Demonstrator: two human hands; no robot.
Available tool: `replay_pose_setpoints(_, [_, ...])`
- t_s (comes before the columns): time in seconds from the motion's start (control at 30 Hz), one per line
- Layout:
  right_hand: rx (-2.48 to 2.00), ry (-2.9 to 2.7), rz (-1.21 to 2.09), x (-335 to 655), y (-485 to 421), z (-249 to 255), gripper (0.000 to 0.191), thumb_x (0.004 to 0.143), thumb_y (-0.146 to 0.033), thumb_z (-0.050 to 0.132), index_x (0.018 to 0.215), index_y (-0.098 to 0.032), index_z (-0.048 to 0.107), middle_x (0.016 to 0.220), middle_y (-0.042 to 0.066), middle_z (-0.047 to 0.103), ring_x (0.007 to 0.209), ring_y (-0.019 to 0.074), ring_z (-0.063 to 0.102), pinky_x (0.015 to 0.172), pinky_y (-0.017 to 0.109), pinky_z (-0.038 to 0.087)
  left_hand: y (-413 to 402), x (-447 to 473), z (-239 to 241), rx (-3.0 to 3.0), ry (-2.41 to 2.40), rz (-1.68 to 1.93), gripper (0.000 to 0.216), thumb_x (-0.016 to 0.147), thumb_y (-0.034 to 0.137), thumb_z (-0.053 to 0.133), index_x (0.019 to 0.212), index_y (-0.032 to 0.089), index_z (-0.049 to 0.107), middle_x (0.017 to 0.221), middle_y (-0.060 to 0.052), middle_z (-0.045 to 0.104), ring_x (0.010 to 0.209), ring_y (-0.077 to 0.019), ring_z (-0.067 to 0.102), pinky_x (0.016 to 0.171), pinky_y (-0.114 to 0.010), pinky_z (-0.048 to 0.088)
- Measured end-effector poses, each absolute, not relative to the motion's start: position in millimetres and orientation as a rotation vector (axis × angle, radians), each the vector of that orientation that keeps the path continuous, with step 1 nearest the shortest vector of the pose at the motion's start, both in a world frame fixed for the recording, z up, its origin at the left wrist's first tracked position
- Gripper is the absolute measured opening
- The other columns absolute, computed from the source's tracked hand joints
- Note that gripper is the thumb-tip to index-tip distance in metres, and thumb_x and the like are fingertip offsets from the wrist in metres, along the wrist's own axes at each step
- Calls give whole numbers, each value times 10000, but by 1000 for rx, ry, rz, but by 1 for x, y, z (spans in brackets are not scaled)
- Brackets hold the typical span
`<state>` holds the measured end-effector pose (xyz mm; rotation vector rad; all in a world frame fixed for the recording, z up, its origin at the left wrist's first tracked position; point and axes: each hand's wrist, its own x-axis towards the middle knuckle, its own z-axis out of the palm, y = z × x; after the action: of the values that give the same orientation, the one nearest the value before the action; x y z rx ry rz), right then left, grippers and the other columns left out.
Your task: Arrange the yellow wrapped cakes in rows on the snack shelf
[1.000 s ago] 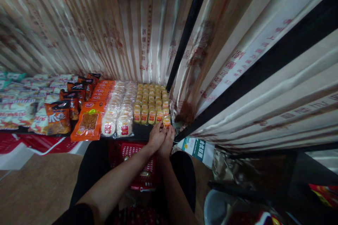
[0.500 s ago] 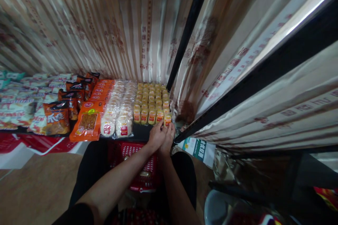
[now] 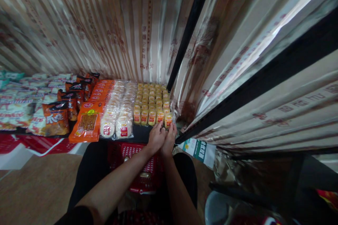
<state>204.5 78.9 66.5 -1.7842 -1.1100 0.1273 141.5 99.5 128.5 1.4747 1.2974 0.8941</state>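
Both my hands meet at the front right corner of several rows of small yellow packaged cakes. My right hand has its fingers curled at the lower edge of the frontmost right yellow packaged cake, which has a red and white label. Close beside it, my left hand is closed, fingertips at the same pack's lower left. The hands nearly touch, and their undersides are hidden. Clear packs of round white crackers stand left of the yellow rows.
Further left on the dark shelf lie orange snack packs, orange-brown bags and white bags. A red basket sits below, between my knees. Black posts and pleated curtain border the shelf. A pale tub stands lower right.
My hands have drawn slightly apart and shifted a little right and down at the front right yellow pack. The rows of goods look the same.
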Motion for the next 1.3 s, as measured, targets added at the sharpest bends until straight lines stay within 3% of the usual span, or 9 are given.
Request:
replay_pose_setpoints(0.63, [-1803, -1070, 213, 204, 89, 68, 512, 844, -258, 297, 1323, -105, 395, 1345, 188, 387, 1241, 245, 404, 1025, 410, 358, 100, 137, 121, 1448, 1254, 870, 378, 816, 192, 459, 1161, 158, 611, 1238, -90, 596, 1165, -195, 527, 1075, -338, 328])
replay_pose_setpoints(0.87, [-1803, -1094, 175, 205, 88, 71, 501, 844, -231, 306, 1324, -125, 397, 1352, 179, 370, 1258, 240, 377, 1016, 405, 368, 99, 138, 120, 1511, 1281, 833, 419, 849, 226, 401, 1209, 98, 572, 1274, -138, 558, 1202, -213, 496, 1083, -353, 320])
replay_pose_setpoints(1.17, [-1813, -1044, 227, 206, 90, 71, 484, 862, -283, 288, 1324, -175, 386, 1335, 134, 383, 1241, 201, 395, 1021, 365, 373, 100, 142, 109, 1619, 1328, 789, 445, 881, 256, 338, 1235, 82, 545, 1308, -123, 534, 1246, -195, 448, 1114, -339, 274])
replay_pose_setpoints(1.3, [-1808, -1055, 234, 207, 90, 68, 481, 866, -293, 287, 1317, -155, 383, 1326, 149, 387, 1229, 205, 407, 1019, 375, 381, 101, 146, 96, 1637, 1360, 842, 426, 885, 239, 323, 1217, 132, 567, 1290, -97, 555, 1216, -186, 479, 1095, -345, 316])
